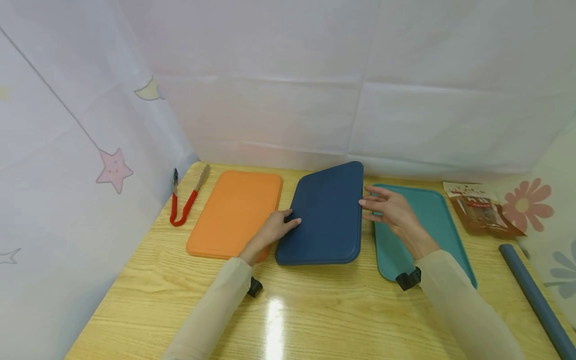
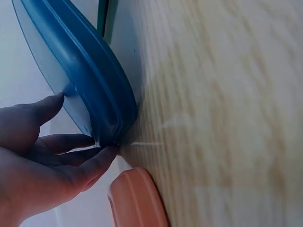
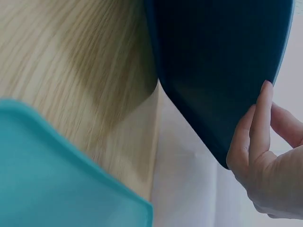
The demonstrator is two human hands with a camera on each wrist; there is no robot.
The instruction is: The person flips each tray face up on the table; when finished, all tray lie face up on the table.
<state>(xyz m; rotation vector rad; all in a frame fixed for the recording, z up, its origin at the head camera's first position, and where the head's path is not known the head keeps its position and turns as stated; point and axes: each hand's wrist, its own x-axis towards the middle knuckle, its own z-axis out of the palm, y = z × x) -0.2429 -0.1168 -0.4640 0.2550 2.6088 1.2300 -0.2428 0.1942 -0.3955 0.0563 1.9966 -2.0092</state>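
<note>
A dark blue rectangular tray (image 1: 326, 215) is tilted over the table, its right side raised and its left side low. My left hand (image 1: 272, 227) grips the left edge, thumb on the upper face; in the left wrist view its fingers (image 2: 97, 165) reach the lower rim. At the raised right edge, my right hand (image 1: 393, 212) holds the tray between thumb and fingers. The right wrist view shows those fingers (image 3: 260, 125) against the dark underside. An orange tray (image 1: 238, 207) lies flat to the left, a teal tray (image 1: 425, 210) to the right, partly behind my right hand.
Red-handled tongs (image 1: 174, 207) lie spread at the far left of the wooden table (image 1: 315, 310). A brown food packet (image 1: 481, 210) sits at the back right, and a grey rod or roll (image 1: 533, 295) along the right edge. A pale curtain (image 1: 279, 115) hangs behind.
</note>
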